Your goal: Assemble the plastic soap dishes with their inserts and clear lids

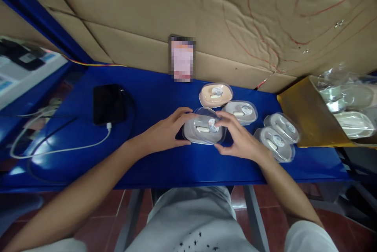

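Box (202,135): seen in the head view, low over the middle of the blue surface, between the person's two hands; its clear lid appears out of line with the grey base, a white oblong piece and a round label showing.
Left hand (169,132): clamped on the left end of the box, thumb at the near edge, fingers at the far one.
Right hand (242,140): clamped on the right end, fingertips on the lid by the label, thumb at the near edge.
Peach box (207,91): beyond the hands, near the wall (132,2).
White box (232,118): just beside the peach one, nearer the right hand.
Pair of boxes (266,148): at the right hand's outer side, close together.
Carton (306,126): at the right end, filled with clear plastic pieces.
Phone (182,59): standing against the brown wall, its screen blurred.
Black device (107,104): well left of the hands, a white cable (73,151) plugged in.
Surface (173,169): glossy blue, under the boxes.
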`<state>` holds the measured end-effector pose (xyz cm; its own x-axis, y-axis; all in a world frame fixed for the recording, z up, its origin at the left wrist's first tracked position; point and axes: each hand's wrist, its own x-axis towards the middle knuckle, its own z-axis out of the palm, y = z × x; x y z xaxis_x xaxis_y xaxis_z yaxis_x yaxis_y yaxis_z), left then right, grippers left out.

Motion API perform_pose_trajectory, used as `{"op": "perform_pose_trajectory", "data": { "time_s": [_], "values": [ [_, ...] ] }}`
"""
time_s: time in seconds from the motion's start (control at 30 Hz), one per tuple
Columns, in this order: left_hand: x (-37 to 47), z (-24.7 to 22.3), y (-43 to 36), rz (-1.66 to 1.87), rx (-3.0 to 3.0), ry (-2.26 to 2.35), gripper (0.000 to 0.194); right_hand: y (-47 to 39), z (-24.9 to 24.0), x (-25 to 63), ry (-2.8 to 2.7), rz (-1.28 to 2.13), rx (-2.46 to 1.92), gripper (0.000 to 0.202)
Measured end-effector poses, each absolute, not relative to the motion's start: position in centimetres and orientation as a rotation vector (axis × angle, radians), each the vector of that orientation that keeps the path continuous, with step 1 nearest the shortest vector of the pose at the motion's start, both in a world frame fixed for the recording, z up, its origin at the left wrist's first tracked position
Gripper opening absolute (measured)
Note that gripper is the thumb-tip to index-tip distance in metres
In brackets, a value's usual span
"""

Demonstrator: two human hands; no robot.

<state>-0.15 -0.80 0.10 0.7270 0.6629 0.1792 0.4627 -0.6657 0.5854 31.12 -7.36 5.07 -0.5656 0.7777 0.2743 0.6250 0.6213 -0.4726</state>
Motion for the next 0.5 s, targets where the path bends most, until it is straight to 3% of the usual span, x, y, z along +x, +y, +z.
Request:
{"op": "perform_pose_trajectory", "data": {
  "time_s": [0.5],
  "values": [
    [0.0,-1.5,-0.5,0.726,2.117,0.801,0.097,-6.7,0.7,30.7,-2.309,0.413,-1.035,0.075]
  ]
}}
